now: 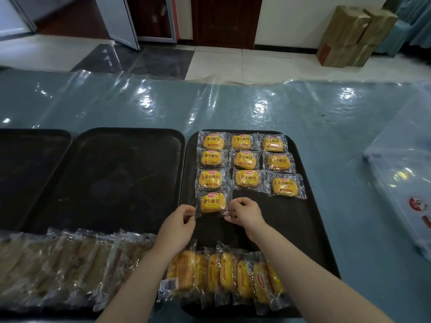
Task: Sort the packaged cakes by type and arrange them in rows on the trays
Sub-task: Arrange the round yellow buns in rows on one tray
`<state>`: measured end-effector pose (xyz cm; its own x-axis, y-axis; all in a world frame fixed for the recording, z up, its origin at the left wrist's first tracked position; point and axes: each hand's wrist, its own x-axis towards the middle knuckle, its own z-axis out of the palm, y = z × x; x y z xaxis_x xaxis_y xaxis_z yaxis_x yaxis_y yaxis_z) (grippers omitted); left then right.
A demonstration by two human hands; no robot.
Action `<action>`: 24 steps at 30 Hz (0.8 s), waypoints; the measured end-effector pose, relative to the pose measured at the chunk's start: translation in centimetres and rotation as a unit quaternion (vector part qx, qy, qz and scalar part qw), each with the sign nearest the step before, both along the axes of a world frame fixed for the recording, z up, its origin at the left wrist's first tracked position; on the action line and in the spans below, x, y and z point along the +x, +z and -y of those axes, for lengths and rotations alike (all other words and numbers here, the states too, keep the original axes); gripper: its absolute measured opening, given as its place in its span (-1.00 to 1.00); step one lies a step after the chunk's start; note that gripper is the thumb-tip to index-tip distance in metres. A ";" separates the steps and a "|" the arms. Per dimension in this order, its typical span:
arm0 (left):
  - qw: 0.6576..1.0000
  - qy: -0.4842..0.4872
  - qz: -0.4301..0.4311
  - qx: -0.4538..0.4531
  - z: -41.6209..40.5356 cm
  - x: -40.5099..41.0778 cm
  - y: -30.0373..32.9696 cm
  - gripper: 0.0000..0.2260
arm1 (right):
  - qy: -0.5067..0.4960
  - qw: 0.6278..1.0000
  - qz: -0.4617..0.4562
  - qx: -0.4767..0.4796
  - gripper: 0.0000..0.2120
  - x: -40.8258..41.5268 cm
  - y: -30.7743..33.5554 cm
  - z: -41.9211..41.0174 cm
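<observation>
Yellow cake packet [213, 202] lies flat on the right tray [291, 220], fourth in that tray's left column. Your left hand [180, 220] pinches its left wrapper edge and your right hand [245, 214] pinches the right edge. Nine more yellow packets [245, 160] lie in rows toward the right tray's far side. Upright yellow packets [229, 275] line its near edge. Brown packets [77, 264] stand left of these, on the middle tray [116, 173].
</observation>
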<state>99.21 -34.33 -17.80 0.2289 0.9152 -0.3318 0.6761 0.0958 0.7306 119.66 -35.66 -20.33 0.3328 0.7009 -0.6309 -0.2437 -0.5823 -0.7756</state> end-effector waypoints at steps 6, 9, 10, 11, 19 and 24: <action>1.000 -0.003 -0.002 -0.008 0.2 0.1 0.1 -0.75 | 0.018 0.999 0.051 0.002 -0.85 0.4 -0.1 0.1; 1.000 -0.006 0.000 -0.008 0.3 0.2 0.5 -0.75 | 0.036 0.996 0.083 0.003 -0.87 0.6 0.4 0.5; 1.000 -0.007 0.001 -0.007 0.4 0.2 0.6 -0.75 | 0.042 0.994 0.097 0.003 -0.87 0.7 0.5 0.6; 1.000 -0.008 0.003 -0.007 0.5 0.3 0.7 -0.75 | 0.047 0.993 0.109 0.004 -0.88 0.8 0.8 0.8; 0.999 -0.036 0.018 -0.009 1.9 0.6 1.5 -0.76 | 0.113 0.969 0.218 0.030 -0.90 1.3 2.2 2.8; 0.998 -0.046 0.029 0.013 3.5 0.9 2.3 -0.79 | 0.148 0.941 0.299 0.063 -0.82 1.9 3.4 5.5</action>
